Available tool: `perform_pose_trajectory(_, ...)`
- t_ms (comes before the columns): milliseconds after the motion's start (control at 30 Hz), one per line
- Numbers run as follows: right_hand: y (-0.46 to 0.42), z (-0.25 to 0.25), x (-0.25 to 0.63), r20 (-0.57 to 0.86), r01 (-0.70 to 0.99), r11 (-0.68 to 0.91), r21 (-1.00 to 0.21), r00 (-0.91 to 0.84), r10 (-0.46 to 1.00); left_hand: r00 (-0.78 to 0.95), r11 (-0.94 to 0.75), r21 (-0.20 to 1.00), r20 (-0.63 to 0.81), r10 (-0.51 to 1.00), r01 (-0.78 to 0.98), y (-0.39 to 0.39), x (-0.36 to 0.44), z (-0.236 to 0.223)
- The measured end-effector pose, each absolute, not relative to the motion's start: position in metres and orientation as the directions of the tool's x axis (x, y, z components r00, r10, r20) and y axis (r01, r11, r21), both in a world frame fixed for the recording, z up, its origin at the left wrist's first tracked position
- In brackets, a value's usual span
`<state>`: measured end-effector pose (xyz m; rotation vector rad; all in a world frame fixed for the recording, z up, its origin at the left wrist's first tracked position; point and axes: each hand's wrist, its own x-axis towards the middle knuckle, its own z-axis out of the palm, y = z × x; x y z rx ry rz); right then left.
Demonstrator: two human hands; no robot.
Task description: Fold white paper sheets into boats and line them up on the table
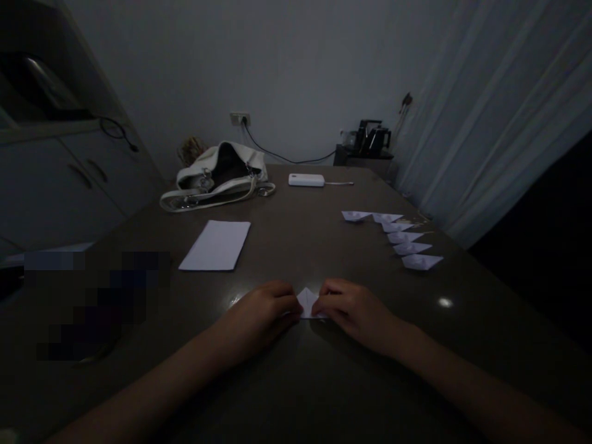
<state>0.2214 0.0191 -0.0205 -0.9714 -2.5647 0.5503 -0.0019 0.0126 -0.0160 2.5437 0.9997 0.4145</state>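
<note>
A small piece of folded white paper [307, 301] with a pointed top and a centre crease is between my hands, low over the table. My left hand [271, 308] pinches its left side, and my right hand [349, 308] pinches its right side. The fingers cover both lower corners of the paper. Several folded paper boats [411, 248] stand in a line to the right, beyond my right hand. Ahead and to the left lies a stack of white paper sheets [217, 245].
At the table's back left sits a white handbag [222, 169] with its strap loose. A white power bank [306, 180] with a short cable lies at the back middle. Behind the right corner, a black kettle [377, 140] stands on a small cabinet. Curtains [453, 111] hang along the right side.
</note>
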Motion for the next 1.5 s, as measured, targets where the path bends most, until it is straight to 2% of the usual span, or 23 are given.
perform_pose_trajectory(267, 0.02, -0.023, 0.222, 0.164, 0.568, 0.681, -0.462, -0.7, 0.695, 0.724, -0.684, 0.44, 0.104, 0.682, 0.582, 0.011, -0.001, -0.009)
perform_pose_trajectory(367, 0.02, -0.023, 0.222, 0.162, 0.581, 0.685, -0.438, -0.699, 0.696, 0.754, -0.714, 0.401, 0.082, 0.652, 0.573, 0.011, 0.001, -0.005)
perform_pose_trajectory(500, 0.019, -0.02, 0.22, 0.175, 0.59, 0.725, -0.356, -0.72, 0.672, 0.76, -0.738, 0.323, 0.077, 0.645, 0.593, 0.009, 0.004, -0.003)
perform_pose_trajectory(600, 0.015, -0.019, 0.216, 0.186, 0.576, 0.765, -0.288, -0.75, 0.635, 0.752, -0.733, 0.308, 0.075, 0.655, 0.607, 0.007, 0.005, -0.002)
perform_pose_trajectory(800, 0.009, -0.024, 0.207, 0.206, 0.655, 0.652, -0.383, -0.627, 0.751, 0.737, -0.708, 0.335, 0.056, 0.673, 0.621, 0.003, 0.004, -0.002)
perform_pose_trajectory(967, 0.011, -0.024, 0.205, 0.192, 0.65, 0.626, -0.431, -0.611, 0.768, 0.727, -0.698, 0.345, 0.061, 0.683, 0.627, 0.003, 0.004, -0.004)
perform_pose_trajectory(1200, 0.013, -0.017, 0.209, 0.148, 0.677, 0.638, -0.367, -0.635, 0.758, 0.722, -0.686, 0.38, 0.065, 0.689, 0.621, 0.003, 0.003, -0.005)
perform_pose_trajectory(1500, 0.016, -0.007, 0.224, 0.063, 0.696, 0.628, -0.348, -0.651, 0.756, 0.723, -0.678, 0.406, 0.057, 0.688, 0.613, 0.003, 0.002, -0.005)
